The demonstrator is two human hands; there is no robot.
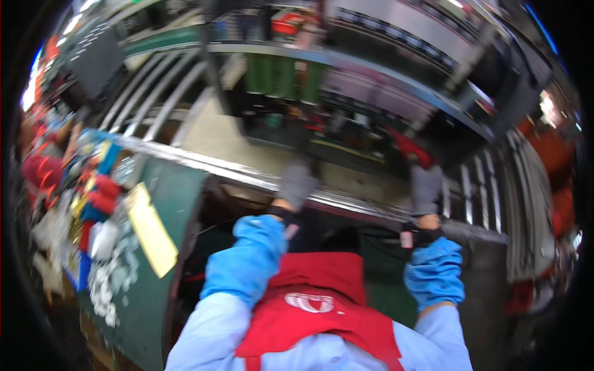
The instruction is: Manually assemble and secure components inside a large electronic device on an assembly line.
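My left hand (298, 184), in a grey glove, reaches to the lower front edge of a large dark metal housing (272, 133). Its fingers are smeared by motion against that edge, so their grip is unclear. Farther right, my right hand (427, 187), also gloved in grey, reaches toward the same housing. Directly at its fingertips is a red, tapering object (409, 148), too blurred to name; whether the hand holds it cannot be made out. Inside the housing are green upright blocks (281, 75) and rows of small dark parts (346, 123).
A shiny metal rail (229, 172) runs across in front of me, with conveyor rollers (158, 93) at the left and more rollers (481, 191) at the right. On the left, a green bench (170, 198) carries a yellow card (151, 232), red and blue items and small clear pieces.
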